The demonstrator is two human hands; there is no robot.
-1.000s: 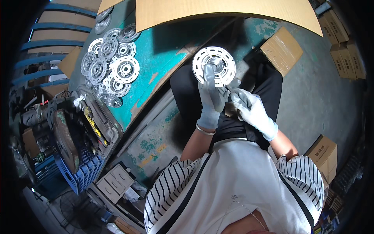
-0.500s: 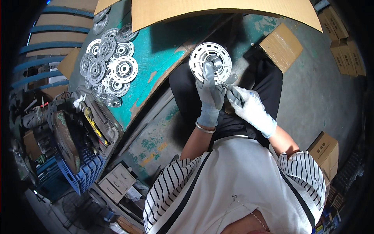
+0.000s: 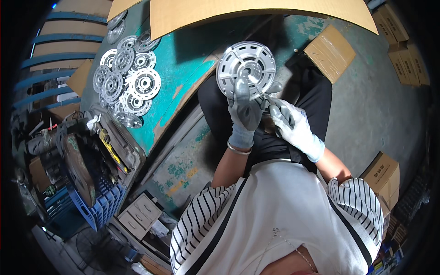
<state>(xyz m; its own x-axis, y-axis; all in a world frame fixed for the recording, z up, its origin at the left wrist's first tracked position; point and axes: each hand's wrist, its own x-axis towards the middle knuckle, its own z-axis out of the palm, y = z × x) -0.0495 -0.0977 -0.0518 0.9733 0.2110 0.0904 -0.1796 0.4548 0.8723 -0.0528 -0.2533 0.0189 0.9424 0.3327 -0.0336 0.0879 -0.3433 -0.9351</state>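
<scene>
A round slotted metal disc (image 3: 224, 68) with a raised hub is held up over my lap. My left hand (image 3: 245, 107), in a white glove with grey palm and fingers, is closed on its near side, the thumb lying across the face toward the hub. At the disc's lower right rim is my gloved right hand (image 3: 291, 126), its fingers curled and pinched together. Whatever the right fingers grip there is too small to make out. More discs of the same kind (image 3: 145, 84) lie in a loose heap on the green table to the left.
The green worktable (image 3: 183, 68) has a worn edge beside my left knee. A large cardboard sheet (image 3: 261, 11) spans the far side. A cardboard box (image 3: 330, 55) stands past my right knee, with stacked cartons (image 3: 403, 64) farther right. Machinery and a blue crate (image 3: 98, 206) are at left.
The disc has tilted and come slightly nearer the camera, turning a little in my left hand. My right hand stays at its rim, with the fingers shifted slightly.
</scene>
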